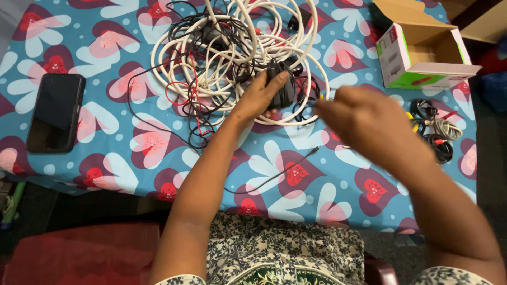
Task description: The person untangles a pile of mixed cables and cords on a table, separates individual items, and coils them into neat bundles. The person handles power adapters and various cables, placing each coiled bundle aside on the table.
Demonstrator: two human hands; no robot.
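1. Head view: our left hand (262, 95) grips a black cable bundle (283, 84) in the tangled cords (232, 47), upper centre.
2. Our right hand (364, 121), centre right, is blurred; we cannot tell its grip.
3. The open box (422, 53) is cut off at the top edge.

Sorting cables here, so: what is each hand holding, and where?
Left hand grips a coiled black cable bundle around its side. Right hand is blurred; its hold cannot be told.

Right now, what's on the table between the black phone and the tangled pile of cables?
In the head view, nothing lies between the black phone and the tangled cables. That stretch shows only the heart-patterned tablecloth; a thin black loop marks the pile's near edge.
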